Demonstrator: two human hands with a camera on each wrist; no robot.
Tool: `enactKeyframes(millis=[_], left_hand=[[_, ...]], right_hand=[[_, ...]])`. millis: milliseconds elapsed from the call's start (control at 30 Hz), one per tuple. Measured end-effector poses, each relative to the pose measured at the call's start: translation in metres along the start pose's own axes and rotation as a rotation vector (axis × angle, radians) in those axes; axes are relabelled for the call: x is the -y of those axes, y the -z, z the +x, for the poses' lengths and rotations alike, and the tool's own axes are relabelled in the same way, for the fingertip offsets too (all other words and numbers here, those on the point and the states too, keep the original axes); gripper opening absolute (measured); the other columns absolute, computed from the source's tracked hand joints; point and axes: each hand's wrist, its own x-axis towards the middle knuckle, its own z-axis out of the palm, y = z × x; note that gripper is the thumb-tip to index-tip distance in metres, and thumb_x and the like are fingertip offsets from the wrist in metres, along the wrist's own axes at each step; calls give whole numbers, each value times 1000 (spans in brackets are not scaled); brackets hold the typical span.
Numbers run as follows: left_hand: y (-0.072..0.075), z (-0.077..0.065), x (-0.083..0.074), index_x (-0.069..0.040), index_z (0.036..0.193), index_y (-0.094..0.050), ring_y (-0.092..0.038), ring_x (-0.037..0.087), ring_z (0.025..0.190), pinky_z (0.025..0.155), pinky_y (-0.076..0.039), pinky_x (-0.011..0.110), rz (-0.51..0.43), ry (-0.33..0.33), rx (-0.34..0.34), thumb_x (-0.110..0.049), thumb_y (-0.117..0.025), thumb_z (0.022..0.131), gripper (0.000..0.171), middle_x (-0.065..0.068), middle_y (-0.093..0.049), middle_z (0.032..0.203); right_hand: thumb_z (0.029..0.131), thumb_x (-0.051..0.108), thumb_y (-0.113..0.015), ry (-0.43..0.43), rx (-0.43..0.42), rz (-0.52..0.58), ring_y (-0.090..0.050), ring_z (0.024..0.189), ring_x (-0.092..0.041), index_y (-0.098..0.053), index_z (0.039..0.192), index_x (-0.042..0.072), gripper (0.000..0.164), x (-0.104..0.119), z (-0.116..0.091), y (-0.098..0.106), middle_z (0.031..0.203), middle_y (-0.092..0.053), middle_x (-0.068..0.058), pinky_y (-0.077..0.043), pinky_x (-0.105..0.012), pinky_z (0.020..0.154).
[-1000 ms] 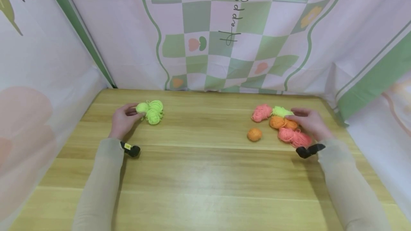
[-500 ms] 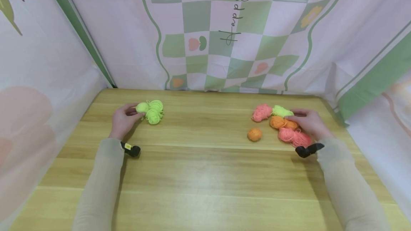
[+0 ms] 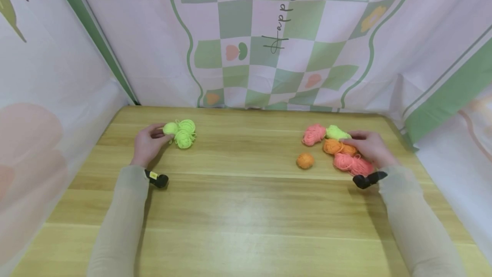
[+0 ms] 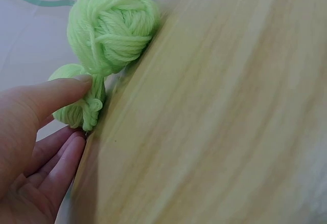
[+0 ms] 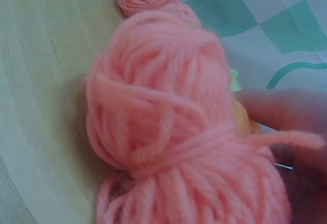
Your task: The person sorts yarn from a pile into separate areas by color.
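Note:
In the head view my left hand (image 3: 147,143) pinches a small yellow-green yarn ball (image 3: 171,129) at the table's back left. The left wrist view has the thumb lying on this ball (image 4: 71,112) and the fingers under it. Against it lie more yellow-green yarn balls (image 3: 185,139). At the right, my right hand (image 3: 368,145) pinches a yellow-green yarn skein (image 3: 337,132) at its right end. Orange yarn (image 3: 333,146) lies just in front of the thumb. Pink yarn (image 5: 158,101) fills much of the right wrist view and hides most of that hand's fingers.
Left of the right-hand group lies another pink yarn ball (image 3: 314,134). A lone orange yarn ball (image 3: 305,160) sits nearer the front on the wooden table (image 3: 238,208). A patterned cloth (image 3: 265,54) hangs behind the table's back edge, with more cloth at both sides.
Both hands stay in place on their yarn. My right wrist has shifted very slightly to the left, and the yarn balls lie as before.

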Motion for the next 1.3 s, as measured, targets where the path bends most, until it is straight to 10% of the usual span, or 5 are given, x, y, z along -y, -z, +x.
enactKeyframes(millis=[433, 1300], left_hand=[[0, -1, -1, -2, 136, -63, -65, 33, 109, 98, -52, 45, -5, 12, 1, -22, -80, 91, 52, 22, -67, 121], [1, 1, -1, -2, 135, -63, -66, 33, 109, 98, -52, 46, -11, 10, 5, -20, -81, 90, 51, 22, -68, 122]], right_hand=[[96, 46, -70, 70, -60, 11, -55, 91, -1, -52, 139, -6, 70, -4, 0, -4, 135, -56, -31, -50, -17, 72], [94, 40, -75, 118, -203, 151, -63, 89, -4, -54, 136, -3, 64, 14, -11, 7, 112, -63, 3, -53, -20, 80]])
